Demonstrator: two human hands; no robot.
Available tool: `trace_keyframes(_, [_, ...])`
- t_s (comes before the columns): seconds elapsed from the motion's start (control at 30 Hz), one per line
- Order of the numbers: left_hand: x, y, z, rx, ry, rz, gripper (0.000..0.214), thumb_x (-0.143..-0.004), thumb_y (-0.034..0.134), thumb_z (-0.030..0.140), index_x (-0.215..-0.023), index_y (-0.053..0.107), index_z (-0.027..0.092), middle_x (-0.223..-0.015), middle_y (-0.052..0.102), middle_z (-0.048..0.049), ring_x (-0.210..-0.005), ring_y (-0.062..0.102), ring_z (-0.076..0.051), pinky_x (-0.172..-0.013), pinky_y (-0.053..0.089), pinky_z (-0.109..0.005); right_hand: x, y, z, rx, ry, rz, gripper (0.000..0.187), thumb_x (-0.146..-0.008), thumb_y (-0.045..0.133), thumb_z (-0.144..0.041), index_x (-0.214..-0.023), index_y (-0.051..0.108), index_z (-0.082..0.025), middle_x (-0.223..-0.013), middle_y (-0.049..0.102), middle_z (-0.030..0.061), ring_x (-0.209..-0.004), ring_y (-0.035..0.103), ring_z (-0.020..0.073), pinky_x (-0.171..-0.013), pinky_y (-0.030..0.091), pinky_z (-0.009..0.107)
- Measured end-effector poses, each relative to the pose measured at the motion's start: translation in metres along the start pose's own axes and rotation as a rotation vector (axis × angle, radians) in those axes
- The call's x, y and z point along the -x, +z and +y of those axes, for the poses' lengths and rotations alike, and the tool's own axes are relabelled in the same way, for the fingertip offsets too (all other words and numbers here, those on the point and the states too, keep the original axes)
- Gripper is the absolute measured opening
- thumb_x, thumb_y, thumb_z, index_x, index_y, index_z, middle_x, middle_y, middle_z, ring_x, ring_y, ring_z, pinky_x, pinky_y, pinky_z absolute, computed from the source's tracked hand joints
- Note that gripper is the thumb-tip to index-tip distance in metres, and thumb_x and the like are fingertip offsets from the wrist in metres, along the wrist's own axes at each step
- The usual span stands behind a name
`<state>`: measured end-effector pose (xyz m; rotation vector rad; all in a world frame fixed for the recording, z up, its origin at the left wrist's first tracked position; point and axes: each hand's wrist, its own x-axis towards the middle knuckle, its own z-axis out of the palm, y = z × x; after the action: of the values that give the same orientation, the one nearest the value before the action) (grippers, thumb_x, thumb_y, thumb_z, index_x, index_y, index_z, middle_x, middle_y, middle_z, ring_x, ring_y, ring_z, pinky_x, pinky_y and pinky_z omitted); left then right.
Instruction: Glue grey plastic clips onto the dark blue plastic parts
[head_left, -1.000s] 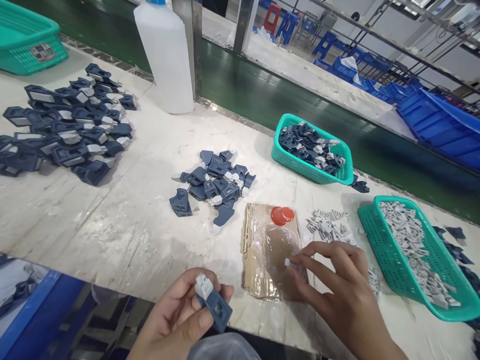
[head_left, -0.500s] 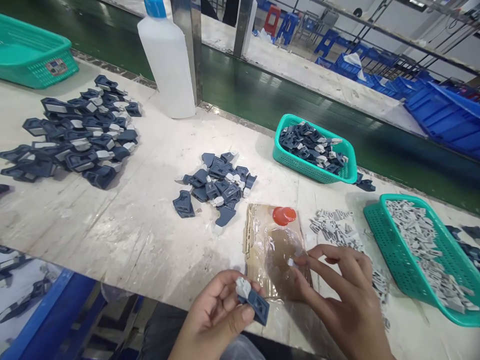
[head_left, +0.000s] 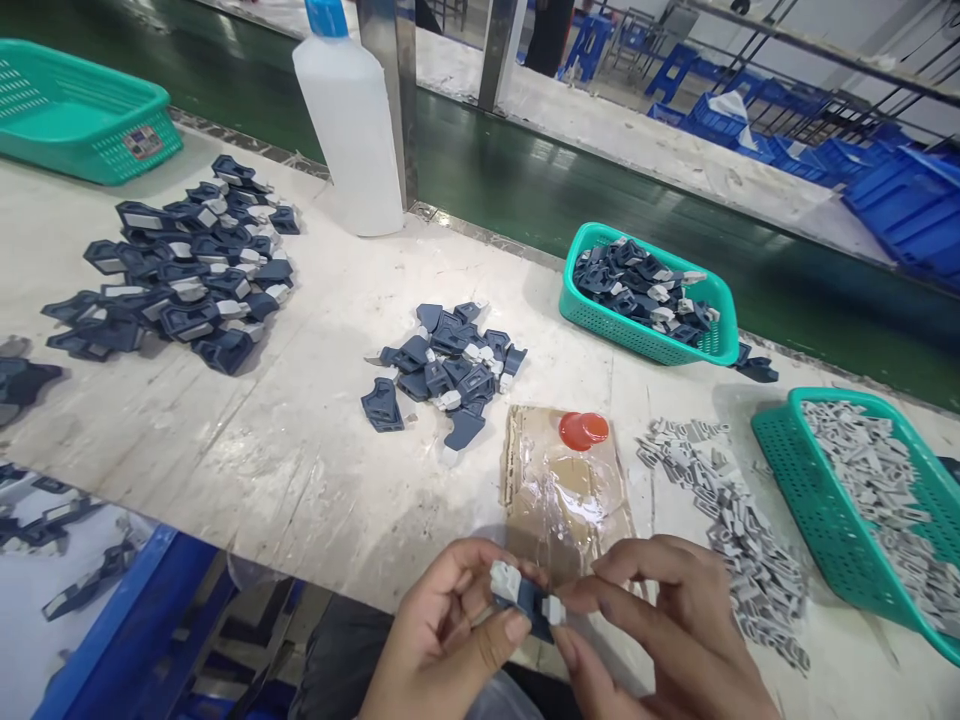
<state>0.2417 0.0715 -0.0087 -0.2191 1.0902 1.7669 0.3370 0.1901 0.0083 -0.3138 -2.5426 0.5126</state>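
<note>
left grip [head_left: 450, 630] is clamping the dark blue part [head_left: 529, 600] at the worktop's [head_left: 300, 470] near edge; right grip [head_left: 660, 630] is pinching a small grey clip [head_left: 553, 609] against it.

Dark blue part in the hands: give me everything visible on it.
The dark blue part is a small, flat moulded piece, plastic by its look, with a light grey clip seated at its upper left end. The left hand pinches it between thumb and fingers. The right hand presses a second small grey piece against its right end. It is held tilted above the near edge of the table, in front of the cardboard pad. Most of its body is hidden by fingers.
</note>
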Motion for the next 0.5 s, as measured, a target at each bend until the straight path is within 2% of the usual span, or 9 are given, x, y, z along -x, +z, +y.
trace_keyframes(0.17, [0.001, 0.001, 0.000, -0.011, 0.024, 0.022, 0.022, -0.056, 0.084, 0.032, -0.072, 0.071, 0.027, -0.076, 0.076, 0.0055, -0.081, 0.068, -0.013, -0.075, 0.049, -0.019, 0.001, -0.003, 0.002, 0.015, -0.021, -0.042, 0.021, -0.073, 0.063, -0.013, -0.091, 0.057, -0.021, -0.088, 0.046, 0.0040, -0.085, 0.043, 0.0157, -0.071, 0.040, 0.028])
trace_keyframes(0.3, [0.002, 0.001, -0.001, -0.058, 0.109, 0.029, 0.018, -0.058, 0.083, 0.032, -0.071, 0.073, 0.028, -0.077, 0.077, 0.0047, -0.077, 0.069, -0.011, -0.069, 0.049, -0.015, 0.001, -0.006, 0.005, -0.110, 0.021, -0.121, 0.015, -0.077, 0.065, -0.019, -0.089, 0.060, -0.025, -0.083, 0.048, 0.0010, -0.082, 0.049, 0.0122, -0.070, 0.046, 0.022])
trace_keyframes(0.37, [0.003, 0.001, -0.001, -0.058, 0.161, 0.006, 0.014, -0.060, 0.082, 0.031, -0.071, 0.073, 0.028, -0.076, 0.077, 0.0049, -0.078, 0.070, -0.010, -0.066, 0.048, -0.012, 0.002, -0.005, 0.005, -0.214, 0.134, -0.157, 0.006, -0.079, 0.065, -0.025, -0.082, 0.059, -0.027, -0.080, 0.050, -0.0011, -0.077, 0.054, 0.0095, -0.066, 0.048, 0.017])
trace_keyframes(0.43, [0.003, 0.000, -0.001, -0.035, 0.216, -0.015, 0.009, -0.063, 0.080, 0.029, -0.069, 0.072, 0.028, -0.074, 0.076, 0.0056, -0.084, 0.070, -0.010, -0.070, 0.048, -0.011, 0.005, -0.001, 0.005, -0.316, 0.312, -0.082, 0.015, -0.075, 0.068, -0.031, -0.078, 0.055, -0.026, -0.079, 0.053, -0.0029, -0.073, 0.057, 0.0083, -0.063, 0.049, 0.015])
trace_keyframes(0.5, [0.004, 0.000, -0.001, -0.007, 0.258, -0.043, 0.009, -0.064, 0.079, 0.029, -0.067, 0.071, 0.028, -0.072, 0.075, 0.0054, -0.089, 0.069, -0.013, -0.081, 0.048, -0.015, 0.010, 0.006, 0.002, -0.459, 0.489, -0.047, 0.025, -0.071, 0.072, -0.038, -0.083, 0.054, -0.027, -0.080, 0.058, -0.0038, -0.070, 0.058, 0.0089, -0.060, 0.049, 0.015])
